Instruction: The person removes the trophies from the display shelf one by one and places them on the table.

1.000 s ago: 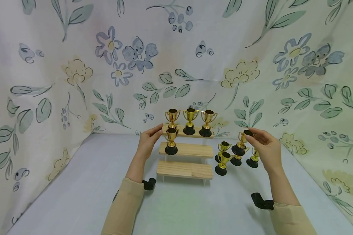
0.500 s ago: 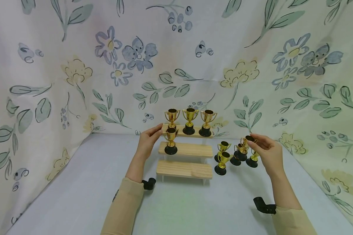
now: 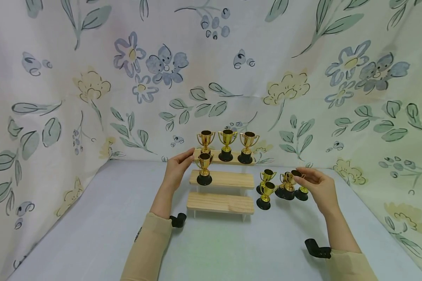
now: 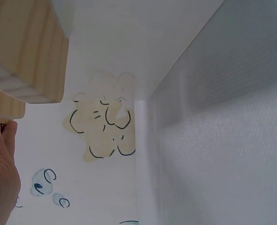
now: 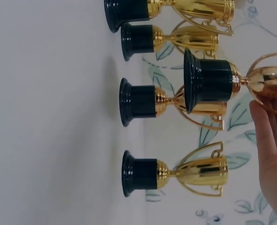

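From my end, the left hand is the hard one to read: its fingertips meet the left end of the far shelf, the left wrist view cuts it off at the edge, and I cannot tell whether it grips anything. On the right, the held trophy partly hides the back trophy behind it, and the right wrist view crops its rim. The front trophy, standing at the left of the middle shelf, covers part of one on the far shelf. My held piece has a coppery-gold cup, two curled handles and a flared black base; the right hand pinches it by the cup, upright above the table, near the standing cluster at the right. Compared with a second ago, it and the right hand are lower, and the trophy has straightened from a slight tilt. The left hand and the shelf trophies look unmoved.
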A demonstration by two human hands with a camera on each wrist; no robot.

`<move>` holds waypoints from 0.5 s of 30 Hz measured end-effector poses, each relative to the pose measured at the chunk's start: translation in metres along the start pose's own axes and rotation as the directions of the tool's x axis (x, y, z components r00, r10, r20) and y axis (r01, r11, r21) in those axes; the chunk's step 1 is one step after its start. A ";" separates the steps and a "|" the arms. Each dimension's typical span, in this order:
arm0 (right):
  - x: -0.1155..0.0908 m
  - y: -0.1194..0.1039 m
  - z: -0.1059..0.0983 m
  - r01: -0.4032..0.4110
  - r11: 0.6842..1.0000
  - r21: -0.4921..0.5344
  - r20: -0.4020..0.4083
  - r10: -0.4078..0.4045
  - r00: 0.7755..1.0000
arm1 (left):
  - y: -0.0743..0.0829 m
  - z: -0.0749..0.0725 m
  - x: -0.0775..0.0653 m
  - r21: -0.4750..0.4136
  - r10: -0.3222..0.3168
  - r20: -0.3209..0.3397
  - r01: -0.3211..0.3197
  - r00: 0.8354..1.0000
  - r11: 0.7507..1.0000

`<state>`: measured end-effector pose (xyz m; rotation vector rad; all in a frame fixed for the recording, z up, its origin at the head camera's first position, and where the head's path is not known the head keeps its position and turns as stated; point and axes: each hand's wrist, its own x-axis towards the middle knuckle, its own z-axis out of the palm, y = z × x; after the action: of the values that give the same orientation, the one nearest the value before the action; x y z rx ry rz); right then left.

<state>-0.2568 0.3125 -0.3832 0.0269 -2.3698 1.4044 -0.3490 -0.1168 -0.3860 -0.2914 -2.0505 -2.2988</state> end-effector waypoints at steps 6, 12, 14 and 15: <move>0.000 0.007 -0.001 -0.013 1.000 -0.006 0.054 0.014 0.998 | 0.000 0.000 -0.001 0.006 0.008 0.002 -0.008 1.000 1.000; 0.000 0.011 -0.002 -0.026 0.999 -0.019 0.096 0.028 0.995 | -0.001 0.000 -0.001 0.002 0.008 0.012 -0.008 1.000 1.000; 0.001 0.012 -0.003 -0.032 0.999 -0.038 0.115 0.037 0.993 | -0.001 0.000 0.000 0.004 0.012 0.013 -0.012 1.000 1.000; 0.001 0.012 -0.004 -0.038 0.998 -0.048 0.128 0.044 0.991 | 0.000 0.000 -0.001 0.006 0.013 0.014 -0.013 1.000 1.000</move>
<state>-0.2588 0.3220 -0.3916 0.0582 -2.5211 1.4059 -0.3485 -0.1165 -0.3865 -0.3201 -2.0549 -2.2893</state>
